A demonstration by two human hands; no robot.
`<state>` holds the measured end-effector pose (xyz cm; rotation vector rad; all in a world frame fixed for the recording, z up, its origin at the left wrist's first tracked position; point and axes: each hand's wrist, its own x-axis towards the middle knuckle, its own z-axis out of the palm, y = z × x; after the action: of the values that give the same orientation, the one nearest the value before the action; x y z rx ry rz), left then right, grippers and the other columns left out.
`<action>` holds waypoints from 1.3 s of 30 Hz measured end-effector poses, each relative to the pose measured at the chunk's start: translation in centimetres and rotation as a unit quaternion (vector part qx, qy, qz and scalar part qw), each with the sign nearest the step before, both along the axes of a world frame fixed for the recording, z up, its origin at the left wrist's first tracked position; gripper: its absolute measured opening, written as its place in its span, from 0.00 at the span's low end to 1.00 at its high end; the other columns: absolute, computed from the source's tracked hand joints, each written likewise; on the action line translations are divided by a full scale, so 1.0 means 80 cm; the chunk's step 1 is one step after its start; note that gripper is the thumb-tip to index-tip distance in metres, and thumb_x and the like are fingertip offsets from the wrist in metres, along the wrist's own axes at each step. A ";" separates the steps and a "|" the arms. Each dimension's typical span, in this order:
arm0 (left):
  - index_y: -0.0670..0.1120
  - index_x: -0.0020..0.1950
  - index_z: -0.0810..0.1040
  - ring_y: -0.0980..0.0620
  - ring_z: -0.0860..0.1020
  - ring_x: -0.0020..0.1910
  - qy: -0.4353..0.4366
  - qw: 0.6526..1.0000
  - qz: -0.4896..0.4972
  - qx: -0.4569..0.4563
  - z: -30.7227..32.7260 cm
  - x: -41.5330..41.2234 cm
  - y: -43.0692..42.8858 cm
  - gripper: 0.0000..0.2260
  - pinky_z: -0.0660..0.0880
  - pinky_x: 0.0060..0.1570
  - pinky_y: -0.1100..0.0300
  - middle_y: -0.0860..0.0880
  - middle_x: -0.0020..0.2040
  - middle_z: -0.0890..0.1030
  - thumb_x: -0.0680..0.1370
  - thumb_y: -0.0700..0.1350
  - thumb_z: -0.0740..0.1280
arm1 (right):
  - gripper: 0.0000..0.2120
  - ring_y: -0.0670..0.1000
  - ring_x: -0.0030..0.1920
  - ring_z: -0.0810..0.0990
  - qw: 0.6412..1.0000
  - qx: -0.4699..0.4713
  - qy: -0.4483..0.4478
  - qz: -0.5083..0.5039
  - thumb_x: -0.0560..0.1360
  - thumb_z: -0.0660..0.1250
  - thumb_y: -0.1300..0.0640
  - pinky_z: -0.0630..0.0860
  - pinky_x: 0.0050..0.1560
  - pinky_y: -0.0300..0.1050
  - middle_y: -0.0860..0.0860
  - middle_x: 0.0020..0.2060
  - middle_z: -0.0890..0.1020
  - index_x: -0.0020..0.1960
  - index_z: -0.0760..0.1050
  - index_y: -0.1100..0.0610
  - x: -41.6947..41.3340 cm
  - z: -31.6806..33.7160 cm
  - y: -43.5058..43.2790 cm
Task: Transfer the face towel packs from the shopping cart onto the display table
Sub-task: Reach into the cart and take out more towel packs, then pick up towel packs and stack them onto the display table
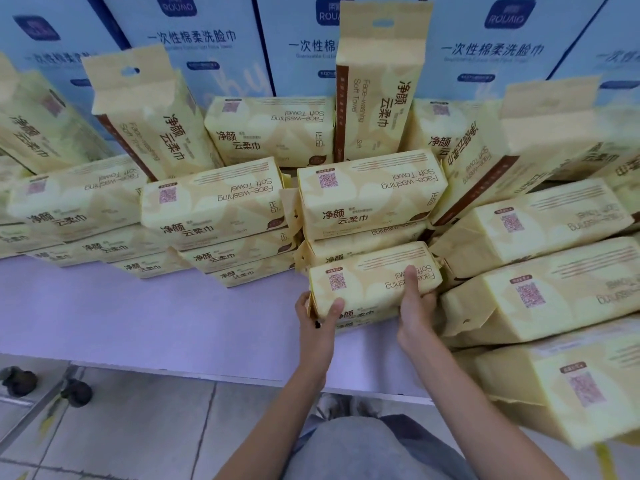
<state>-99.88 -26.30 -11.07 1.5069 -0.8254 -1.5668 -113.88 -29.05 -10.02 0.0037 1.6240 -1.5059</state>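
Down at the far left, two cart wheels (78, 393) sit on the floor tiles beside the bench (138, 317) edge. Stacks (79, 202) of flat packs line the back of the bench, with blue boxes (194, 39) standing behind them. Further along, the left grip (317, 320) holds the near left corner of a pack (367, 285), thumb on top and fingers curled round the end. The right grip (415, 306) holds the pack's right half, thumb laid flat across the print. The pack sits low over the bench, close against the stack behind it. I cannot tell whether another pack lies beneath it. To set it well, I'd square its long edge with that stack, lower it level, and keep clear of the leaning pile (540, 299) just to the right, which looks ready to slide.
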 end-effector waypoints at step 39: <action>0.47 0.69 0.70 0.50 0.72 0.65 -0.188 0.942 0.213 0.180 -0.010 0.076 0.352 0.19 0.65 0.57 0.62 0.50 0.69 0.72 0.78 0.48 0.66 | 0.21 0.53 0.64 0.73 0.552 0.037 0.268 0.788 0.78 0.63 0.52 0.68 0.65 0.49 0.53 0.65 0.74 0.69 0.66 0.56 0.034 -0.039 0.219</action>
<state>-93.82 1.85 -11.91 2.1309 -0.3744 -1.1595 -111.13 -11.51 -13.15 -1.5688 1.1981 0.0963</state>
